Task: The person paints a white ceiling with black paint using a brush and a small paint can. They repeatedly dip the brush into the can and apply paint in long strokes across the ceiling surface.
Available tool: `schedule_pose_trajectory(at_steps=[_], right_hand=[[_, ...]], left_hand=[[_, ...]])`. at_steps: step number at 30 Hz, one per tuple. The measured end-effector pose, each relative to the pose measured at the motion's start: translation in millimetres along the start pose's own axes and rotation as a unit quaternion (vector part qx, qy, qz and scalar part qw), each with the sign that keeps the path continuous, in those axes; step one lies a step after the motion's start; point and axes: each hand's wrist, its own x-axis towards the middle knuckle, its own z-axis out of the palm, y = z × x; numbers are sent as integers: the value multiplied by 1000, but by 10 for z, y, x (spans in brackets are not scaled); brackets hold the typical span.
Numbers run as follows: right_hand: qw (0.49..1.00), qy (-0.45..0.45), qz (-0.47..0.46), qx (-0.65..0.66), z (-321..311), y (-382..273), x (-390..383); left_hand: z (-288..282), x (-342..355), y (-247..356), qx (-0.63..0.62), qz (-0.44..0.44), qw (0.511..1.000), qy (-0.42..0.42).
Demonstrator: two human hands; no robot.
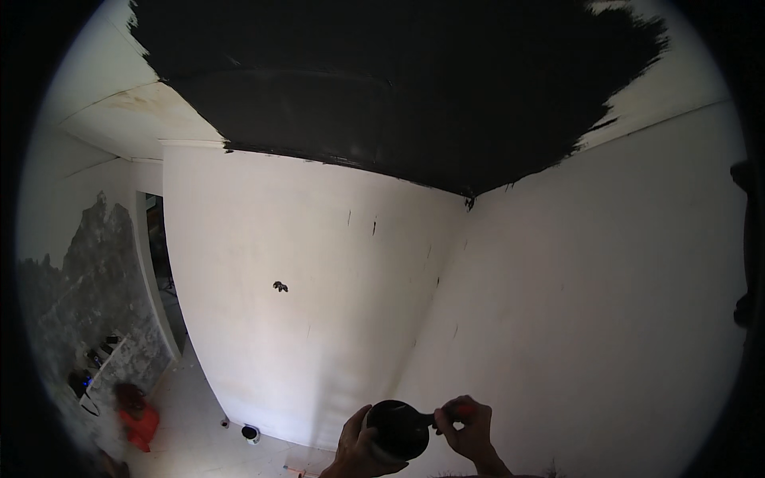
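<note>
My left hand [355,442] grips the side of a round container of black paint [394,430] at the lower middle of the head view. To its right, my right hand [468,432] is closed on the handle of a dark tool, apparently a paintbrush [433,418], whose head is at the container's right rim. Above me a broad, ragged-edged patch of black paint [390,95] covers the ceiling down to the corner of two white walls [319,239]. A few dark marks and streaks show on the walls.
A person in red [137,422] is low at the far left, beside a grey patchy wall [103,271] with a small shelf of dark objects [96,358]. A narrow doorway [158,247] opens there. A small white pot [250,433] stands on the floor [187,406] by the wall.
</note>
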Motion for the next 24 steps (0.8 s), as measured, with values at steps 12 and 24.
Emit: schedule_pose_trajectory(at_steps=[12, 24], right_hand=[[997, -23, 9, -72, -91, -129, 39], [997, 73, 5, -26, -118, -68, -2]], left_hand=[[-111, 60, 76, -19, -28, 998, -57], [-148, 71, -82, -90, -19, 996, -11]])
